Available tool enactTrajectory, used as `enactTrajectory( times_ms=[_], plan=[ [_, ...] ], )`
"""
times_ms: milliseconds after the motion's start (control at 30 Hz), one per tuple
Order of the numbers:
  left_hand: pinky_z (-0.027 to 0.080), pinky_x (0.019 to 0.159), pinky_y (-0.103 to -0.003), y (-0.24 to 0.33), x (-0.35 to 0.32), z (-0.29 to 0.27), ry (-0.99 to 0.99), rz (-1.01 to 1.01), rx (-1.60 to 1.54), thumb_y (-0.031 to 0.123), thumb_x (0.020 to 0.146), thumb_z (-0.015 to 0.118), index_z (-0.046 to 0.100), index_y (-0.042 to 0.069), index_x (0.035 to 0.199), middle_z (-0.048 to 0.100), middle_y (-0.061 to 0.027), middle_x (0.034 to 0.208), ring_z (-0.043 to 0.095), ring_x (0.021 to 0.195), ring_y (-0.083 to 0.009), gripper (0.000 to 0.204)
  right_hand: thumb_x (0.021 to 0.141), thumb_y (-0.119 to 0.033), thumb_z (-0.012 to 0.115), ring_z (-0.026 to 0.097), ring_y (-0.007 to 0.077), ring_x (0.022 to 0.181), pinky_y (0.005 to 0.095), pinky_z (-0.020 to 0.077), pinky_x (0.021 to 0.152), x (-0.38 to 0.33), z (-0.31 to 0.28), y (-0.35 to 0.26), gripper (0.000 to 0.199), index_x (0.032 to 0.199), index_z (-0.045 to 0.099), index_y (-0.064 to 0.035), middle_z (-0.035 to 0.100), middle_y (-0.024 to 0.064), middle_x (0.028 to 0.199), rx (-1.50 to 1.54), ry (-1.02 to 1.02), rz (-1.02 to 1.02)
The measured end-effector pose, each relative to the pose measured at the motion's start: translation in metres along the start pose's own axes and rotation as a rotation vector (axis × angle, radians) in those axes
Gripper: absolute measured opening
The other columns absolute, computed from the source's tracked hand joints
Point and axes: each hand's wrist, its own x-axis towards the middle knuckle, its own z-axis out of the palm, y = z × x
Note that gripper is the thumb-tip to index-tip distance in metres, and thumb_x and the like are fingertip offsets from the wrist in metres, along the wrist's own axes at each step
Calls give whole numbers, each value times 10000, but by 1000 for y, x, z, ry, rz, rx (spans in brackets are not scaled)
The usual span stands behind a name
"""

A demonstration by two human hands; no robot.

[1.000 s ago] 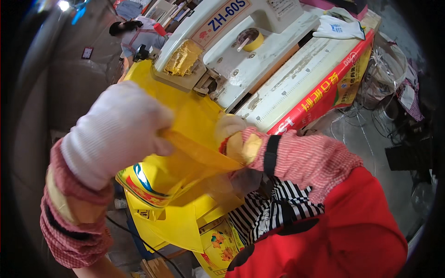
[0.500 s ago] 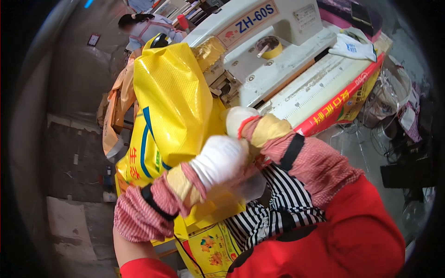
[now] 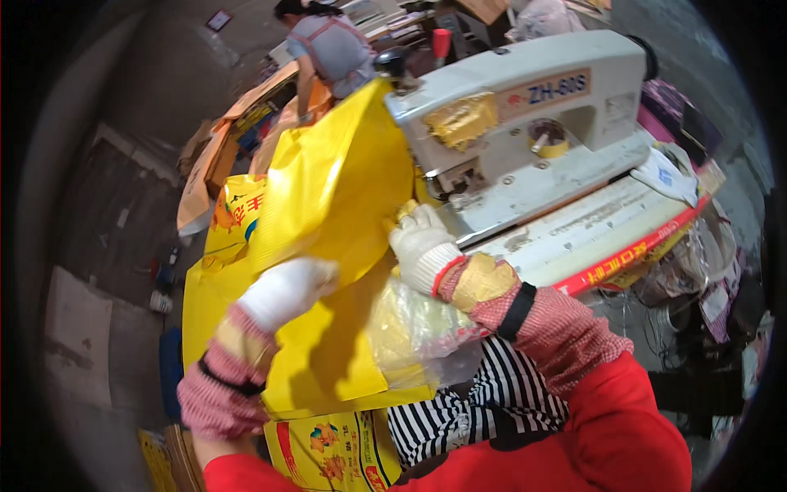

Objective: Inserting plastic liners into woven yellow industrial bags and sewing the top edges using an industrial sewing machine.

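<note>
A large yellow woven plastic bag (image 3: 328, 172) spreads in front of me, its upper part standing against the left end of a white industrial sewing machine (image 3: 459, 90). My left hand (image 3: 287, 293), in a white glove, is closed on the yellow bag, a little blurred. On the bag's edge close to the needle area, my right hand (image 3: 424, 246) has its gloved fingers curled over the material. Below the right hand lies a crumpled clear plastic liner (image 3: 414, 328), partly over the yellow sheet. Fingertips of both hands are partly hidden.
A roll of yellow tape (image 3: 551, 139) sits in the machine's opening. A white cloth (image 3: 666, 176) rests on the machine table's right end. Another person (image 3: 332, 49) works at the back left, beside orange bags (image 3: 205, 176). More printed yellow bags (image 3: 336, 451) lie below.
My hands have moved apart, the left going leftward and down. The yellow bag is spread wider, and the clear liner shows more. The view has shifted, bringing more of the sewing machine in.
</note>
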Motion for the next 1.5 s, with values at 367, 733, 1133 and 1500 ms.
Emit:
enactTrajectory(
  times_ms=[367, 733, 1133, 1500],
  plan=[
    [365, 958, -341, -26, -232, -3, 1367, -359, 455, -34, 797, 528, 521, 24, 1121, 409, -144, 1295, 437, 1158, -263, 329, 821, -376, 470, 618, 320, 731, 396, 491, 666, -11, 11, -228, 358, 803, 671, -81, 631, 165, 773, 338, -291, -765],
    [417, 867, -291, 17, -324, 201, 975, -706, -1934, 258, 931, 382, 511, 5, 1134, 554, -69, 1127, 522, 1026, -168, 349, 808, -238, 619, 373, 264, 1219, 367, 316, 988, -142, 57, -108, 641, 1314, 309, 4, 366, 200, 1323, 1380, -1490, -673],
    [439, 809, -258, 86, -452, 207, 1282, -1055, -1315, 218, 856, 527, 503, -23, 1098, 583, -71, 1019, 566, 912, -141, 342, 842, -510, 448, 367, 298, 1207, 468, 282, 1016, -92, 54, -66, 659, 1275, 359, -21, 382, 151, 1317, 2324, -692, -87],
    [442, 804, -302, 316, -562, 448, 1785, -1751, -1164, 162, 883, 496, 520, -3, 1076, 575, -78, 1019, 554, 887, -172, 255, 851, -444, 499, 538, 186, 914, 294, 438, 768, -105, 222, -268, 449, 1106, 512, -75, 564, 124, 1047, 1335, -911, 534]
  ],
)
